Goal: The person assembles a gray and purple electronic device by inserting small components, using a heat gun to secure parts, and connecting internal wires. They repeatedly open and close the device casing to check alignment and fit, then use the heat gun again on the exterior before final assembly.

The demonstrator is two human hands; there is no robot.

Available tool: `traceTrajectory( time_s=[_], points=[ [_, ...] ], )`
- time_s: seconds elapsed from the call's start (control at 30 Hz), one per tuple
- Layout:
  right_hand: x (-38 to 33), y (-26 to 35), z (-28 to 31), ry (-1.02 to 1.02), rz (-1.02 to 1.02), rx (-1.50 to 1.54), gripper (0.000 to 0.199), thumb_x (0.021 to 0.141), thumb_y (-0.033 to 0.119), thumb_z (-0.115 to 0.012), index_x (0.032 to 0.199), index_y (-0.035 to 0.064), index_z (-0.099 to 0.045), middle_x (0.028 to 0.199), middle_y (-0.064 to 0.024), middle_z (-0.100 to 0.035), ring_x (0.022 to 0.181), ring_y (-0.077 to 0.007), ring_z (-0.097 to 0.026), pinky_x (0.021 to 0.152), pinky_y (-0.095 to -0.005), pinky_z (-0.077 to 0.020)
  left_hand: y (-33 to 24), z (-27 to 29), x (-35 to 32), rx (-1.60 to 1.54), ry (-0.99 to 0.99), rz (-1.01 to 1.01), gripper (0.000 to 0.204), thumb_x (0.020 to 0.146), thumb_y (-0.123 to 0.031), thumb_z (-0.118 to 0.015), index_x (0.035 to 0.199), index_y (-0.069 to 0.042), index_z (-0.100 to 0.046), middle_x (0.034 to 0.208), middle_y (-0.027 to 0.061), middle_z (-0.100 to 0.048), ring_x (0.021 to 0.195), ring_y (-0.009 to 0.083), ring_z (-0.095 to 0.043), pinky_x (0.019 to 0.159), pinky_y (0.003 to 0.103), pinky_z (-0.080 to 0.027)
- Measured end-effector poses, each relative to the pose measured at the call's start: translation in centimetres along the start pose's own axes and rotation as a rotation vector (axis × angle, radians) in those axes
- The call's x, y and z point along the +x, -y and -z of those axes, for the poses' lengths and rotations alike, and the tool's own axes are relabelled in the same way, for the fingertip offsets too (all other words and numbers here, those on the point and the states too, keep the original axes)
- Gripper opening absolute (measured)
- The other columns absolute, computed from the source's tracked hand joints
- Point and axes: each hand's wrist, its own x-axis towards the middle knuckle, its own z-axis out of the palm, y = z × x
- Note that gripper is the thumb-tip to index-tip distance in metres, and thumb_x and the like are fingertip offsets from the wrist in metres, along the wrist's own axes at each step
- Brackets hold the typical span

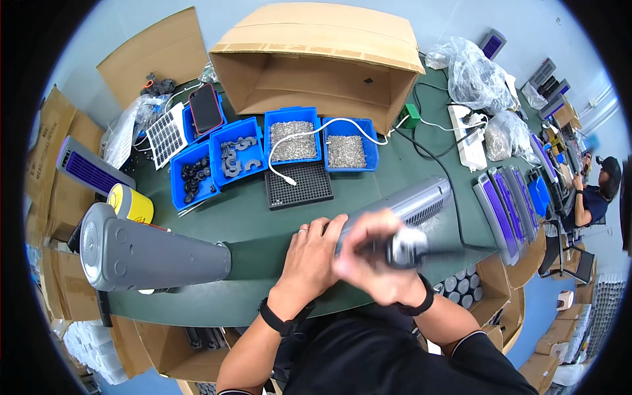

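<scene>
My left hand (pixel 308 258) is closed over the near left end of a grey tower-shaped housing (pixel 421 200) with slatted vents, which lies slantwise on the bench. In my right hand (pixel 376 263), an electric screwdriver (pixel 409 247) is gripped above the housing; it is dark with a pale top and smeared by motion. Its tip is hidden, so contact with the housing cannot be told. To the left, a second grey housing (pixel 164 253) shows its round end toward me.
Blue bins (pixel 378 158) of small metal parts, grey clips and black pieces line the back, before a cardboard box (pixel 316 29). A black perforated tray (pixel 299 197) lies nearer. Purple-slatted units (pixel 497 210) stand right, beside a black cord (pixel 455 204). Another person (pixel 592 197) sits far right.
</scene>
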Motion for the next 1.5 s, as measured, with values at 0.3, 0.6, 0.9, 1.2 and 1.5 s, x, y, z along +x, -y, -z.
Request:
traceTrajectory(
  time_s=[0.3, 0.6, 0.9, 1.2, 1.5],
  points=[
    [-0.9, -1.1, 0.7, 0.112, -0.019, -0.039, 0.039, 0.087, 0.004, -0.086, 0.107, 0.0041, -0.053, 0.086, -0.0091, -0.066, 0.075, -0.0119, -0.062, 0.066, -0.0268, -0.0532, -0.1, 0.1, 0.3, 0.007, 0.054, 0.026, 0.079, 0.079, -0.023, -0.086, 0.149, -0.010, -0.050, 0.131, 0.0202, -0.061, 0.116, 0.0441, -0.061, 0.098, 0.053, -0.052],
    [0.1, -0.2, 0.4, 0.171, 0.014, -0.023, 0.036, 0.085, 0.009, -0.090, 0.102, 0.0037, -0.059, 0.085, -0.0072, -0.068, 0.073, -0.0120, -0.066, 0.064, -0.0276, -0.0530, -0.1, 0.8, 0.0, -0.030, 0.070, 0.021, 0.075, 0.082, -0.022, -0.083, 0.149, -0.009, -0.050, 0.132, 0.0214, -0.061, 0.115, 0.0452, -0.060, 0.097, 0.053, -0.051],
    [3.9, 1.6, -0.1, 0.231, 0.020, 0.144, 0.048, 0.090, 0.029, -0.089, 0.109, 0.0039, -0.053, 0.084, -0.0099, -0.064, 0.073, -0.0197, -0.066, 0.072, -0.0353, -0.0571, 1.7, 1.6, -4.3, -0.519, -0.002, 0.238, 0.114, 0.070, -0.039, -0.099, 0.159, -0.002, -0.038, 0.136, 0.0219, -0.063, 0.122, 0.0420, -0.061, 0.107, 0.051, -0.047],
    [4.7, -2.6, -2.7, 0.138, -0.108, 0.082, 0.039, 0.091, 0.013, -0.085, 0.111, -0.0004, -0.054, 0.086, -0.0104, -0.067, 0.072, -0.0156, -0.069, 0.067, -0.0308, -0.0579, 1.7, 0.9, -4.5, -0.619, -0.058, 0.352, 0.119, 0.068, -0.037, -0.100, 0.160, 0.000, -0.035, 0.128, 0.0172, -0.070, 0.119, 0.0412, -0.063, 0.108, 0.052, -0.046],
    [5.9, -1.5, -3.6, 0.140, -0.214, -0.047, 0.032, 0.086, 0.011, -0.089, 0.101, 0.0025, -0.063, 0.086, -0.0059, -0.071, 0.077, -0.0133, -0.070, 0.066, -0.0281, -0.0548, 1.3, 1.6, -4.3, -0.602, 0.001, 0.416, 0.120, 0.067, -0.037, -0.100, 0.162, -0.005, -0.034, 0.134, 0.0201, -0.068, 0.125, 0.0437, -0.059, 0.111, 0.053, -0.044]
  ],
)
